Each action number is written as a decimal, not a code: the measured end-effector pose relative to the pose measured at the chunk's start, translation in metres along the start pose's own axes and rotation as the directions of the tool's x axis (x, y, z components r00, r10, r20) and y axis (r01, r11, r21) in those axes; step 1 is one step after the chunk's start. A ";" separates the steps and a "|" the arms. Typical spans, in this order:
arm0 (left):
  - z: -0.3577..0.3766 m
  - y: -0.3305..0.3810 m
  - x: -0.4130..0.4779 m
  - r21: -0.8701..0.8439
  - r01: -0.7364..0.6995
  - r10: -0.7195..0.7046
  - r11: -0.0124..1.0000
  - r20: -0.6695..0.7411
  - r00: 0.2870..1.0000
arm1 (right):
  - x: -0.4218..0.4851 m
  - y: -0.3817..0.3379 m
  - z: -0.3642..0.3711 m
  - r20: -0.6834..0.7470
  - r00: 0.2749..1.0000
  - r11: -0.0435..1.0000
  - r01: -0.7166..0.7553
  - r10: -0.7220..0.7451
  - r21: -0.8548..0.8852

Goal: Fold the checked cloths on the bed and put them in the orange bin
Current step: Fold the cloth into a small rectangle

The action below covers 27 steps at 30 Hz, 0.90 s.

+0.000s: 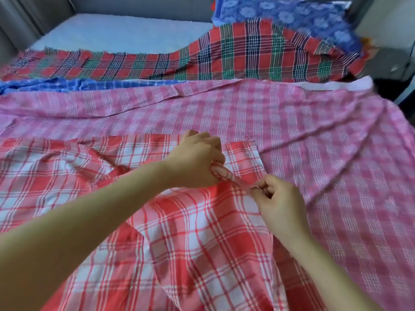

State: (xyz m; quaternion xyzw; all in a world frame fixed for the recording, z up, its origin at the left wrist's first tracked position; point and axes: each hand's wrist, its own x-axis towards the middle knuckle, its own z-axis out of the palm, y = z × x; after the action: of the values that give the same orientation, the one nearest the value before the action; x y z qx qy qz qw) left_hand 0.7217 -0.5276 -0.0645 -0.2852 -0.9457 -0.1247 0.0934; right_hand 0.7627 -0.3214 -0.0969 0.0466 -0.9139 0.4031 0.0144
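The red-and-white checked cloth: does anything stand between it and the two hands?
Nothing visible does. The left hand grips a bunched fold of the red-and-white cloth, and the right hand pinches the same strip beside it.

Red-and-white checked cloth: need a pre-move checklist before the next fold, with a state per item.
1. Left hand grips the bunched edge of the red-and-white checked cloth: ok.
2. Right hand pinches the same edge just beside the left hand: ok.
3. Cloth lies flat enough to fold: not ok; it is rumpled, with ridges around the left forearm.
4. Only this cloth is in the grip: ok; the pink checked cloth lies spread underneath, apart from both hands.
5. Orange bin located for the drop: cannot tell; it is not clearly in view.
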 end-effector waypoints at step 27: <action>0.174 -0.045 0.158 -0.111 0.540 -0.503 0.834 0.246 0.828 | 0.087 0.228 -0.004 0.248 0.762 0.631 -0.257 0.598 -0.732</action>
State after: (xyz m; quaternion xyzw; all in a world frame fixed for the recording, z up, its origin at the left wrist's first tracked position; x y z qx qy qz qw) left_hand 0.5482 -0.4320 -0.1995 -0.0338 -0.9772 -0.1981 -0.0688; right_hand 0.6541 -0.1714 -0.2562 -0.0916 -0.9519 0.0211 -0.2916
